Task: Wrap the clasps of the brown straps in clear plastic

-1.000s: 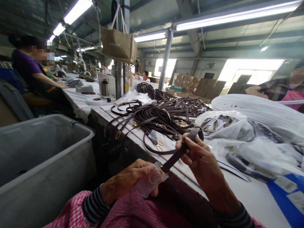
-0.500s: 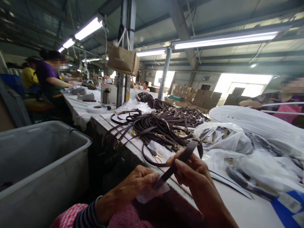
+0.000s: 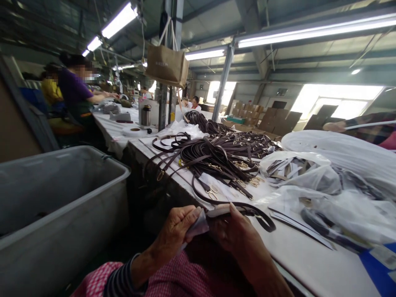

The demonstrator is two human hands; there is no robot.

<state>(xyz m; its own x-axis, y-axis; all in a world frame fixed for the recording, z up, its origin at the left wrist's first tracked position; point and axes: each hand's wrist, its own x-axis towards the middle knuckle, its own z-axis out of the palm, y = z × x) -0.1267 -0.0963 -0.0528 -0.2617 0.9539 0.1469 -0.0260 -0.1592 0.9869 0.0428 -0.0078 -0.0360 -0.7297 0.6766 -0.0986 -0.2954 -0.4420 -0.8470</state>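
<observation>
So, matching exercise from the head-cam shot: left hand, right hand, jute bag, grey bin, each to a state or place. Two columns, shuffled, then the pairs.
1. left hand
2. right hand
3. jute bag
4. grey plastic bin

A. gripping a dark brown leather strap
B. hanging from a post
C. pinching clear plastic film
D. standing left of the white-covered table

Pairs: 1-C, 2-A, 3-B, 4-D.

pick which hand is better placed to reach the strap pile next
Probably the right hand, though it grips the dark leather strap: it sits closer to the strap pile, while the left hand pinches a clear plastic piece.
</observation>
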